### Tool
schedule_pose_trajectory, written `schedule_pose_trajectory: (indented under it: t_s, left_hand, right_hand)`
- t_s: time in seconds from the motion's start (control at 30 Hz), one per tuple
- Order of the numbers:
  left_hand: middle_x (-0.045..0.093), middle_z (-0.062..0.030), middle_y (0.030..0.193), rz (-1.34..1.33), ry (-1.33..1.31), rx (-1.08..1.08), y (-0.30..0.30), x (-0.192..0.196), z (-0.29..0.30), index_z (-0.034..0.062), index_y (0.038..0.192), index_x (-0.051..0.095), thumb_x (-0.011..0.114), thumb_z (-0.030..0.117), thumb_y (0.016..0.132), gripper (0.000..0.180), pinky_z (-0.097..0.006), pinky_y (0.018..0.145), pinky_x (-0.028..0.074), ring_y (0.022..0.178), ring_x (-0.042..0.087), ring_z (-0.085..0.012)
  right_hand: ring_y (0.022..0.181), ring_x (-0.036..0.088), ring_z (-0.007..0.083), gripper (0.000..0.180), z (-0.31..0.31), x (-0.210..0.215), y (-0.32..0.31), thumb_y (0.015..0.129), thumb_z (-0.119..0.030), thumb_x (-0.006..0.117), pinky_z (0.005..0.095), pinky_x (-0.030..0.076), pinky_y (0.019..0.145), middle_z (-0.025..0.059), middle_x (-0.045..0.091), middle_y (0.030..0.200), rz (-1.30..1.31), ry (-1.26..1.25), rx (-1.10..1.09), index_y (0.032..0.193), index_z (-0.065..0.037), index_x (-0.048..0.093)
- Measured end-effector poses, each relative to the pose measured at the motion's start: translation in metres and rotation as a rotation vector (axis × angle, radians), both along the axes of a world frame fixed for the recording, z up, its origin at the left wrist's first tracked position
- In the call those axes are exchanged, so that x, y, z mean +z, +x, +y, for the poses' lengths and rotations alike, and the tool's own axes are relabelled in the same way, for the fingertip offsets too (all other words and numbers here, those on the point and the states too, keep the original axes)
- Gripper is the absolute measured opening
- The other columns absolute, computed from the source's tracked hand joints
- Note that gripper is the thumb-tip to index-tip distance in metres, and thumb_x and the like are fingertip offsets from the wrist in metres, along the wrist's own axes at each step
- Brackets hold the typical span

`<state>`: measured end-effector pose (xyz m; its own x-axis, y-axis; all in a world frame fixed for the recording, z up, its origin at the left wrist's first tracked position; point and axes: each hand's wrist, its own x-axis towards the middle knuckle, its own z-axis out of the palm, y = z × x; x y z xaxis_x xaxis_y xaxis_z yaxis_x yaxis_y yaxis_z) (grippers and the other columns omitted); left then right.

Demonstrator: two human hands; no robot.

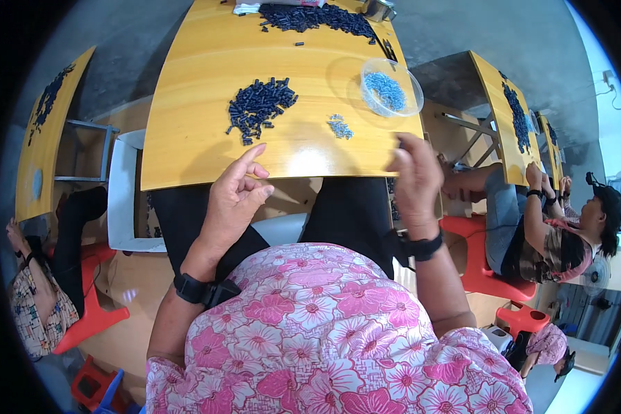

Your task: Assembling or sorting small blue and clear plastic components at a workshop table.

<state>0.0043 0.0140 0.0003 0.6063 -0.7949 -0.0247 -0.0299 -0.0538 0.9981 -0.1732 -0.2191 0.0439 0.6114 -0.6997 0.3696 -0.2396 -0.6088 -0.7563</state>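
A heap of small dark blue parts (pixel 259 105) lies on the yellow table (pixel 200 62). My left hand (pixel 236 196) hovers at the table's near edge, fingers apart, holding nothing. At the table's right front corner is my right hand (pixel 415 178), fingers curled; whether it holds a small part I cannot tell. A few light blue pieces (pixel 339 127) lie just beyond my right hand. Behind them stands a clear round bowl (pixel 407 98) with more light blue pieces (pixel 385 90) in it.
A larger heap of dark parts (pixel 317 16) lies at the table's far edge, beside a metal container (pixel 378 8). A white bin (pixel 123 193) stands under the table's left. People sit on red stools at yellow tables on my right (pixel 566 228) and left (pixel 38 297).
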Motion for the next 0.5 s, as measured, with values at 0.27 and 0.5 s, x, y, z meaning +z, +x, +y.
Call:
schedule_pose_trajectory:
  t_s: [0.27,0.5]
  left_hand:
    - [0.056,-0.0008,0.1,0.013,-0.013,0.064,-0.001,-0.018,-0.002,0.0051,0.137,0.052,0.06,-0.001,0.09,0.049,-0.02,0.071,0.05,0.08,0.054,-0.0033]
    - [0.056,-0.0012,0.098,-0.032,-0.017,0.079,0.0,-0.016,0.003,0.0032,0.135,0.054,0.059,-0.003,0.088,0.047,-0.02,0.071,0.049,0.079,0.054,-0.0048]
  right_hand:
    - [0.059,0.057,0.0082,0.021,-0.119,-0.078,-0.122,0.094,-0.012,0.062,0.0241,0.049,0.053,0.0071,0.068,0.091,-0.014,0.105,-0.412,0.111,0.0,0.065]
    - [0.062,0.058,0.0079,0.028,-0.135,-0.106,-0.117,0.093,-0.009,0.064,0.0215,0.048,0.054,0.0055,0.066,0.087,-0.066,0.256,-0.494,0.12,-0.001,0.062]
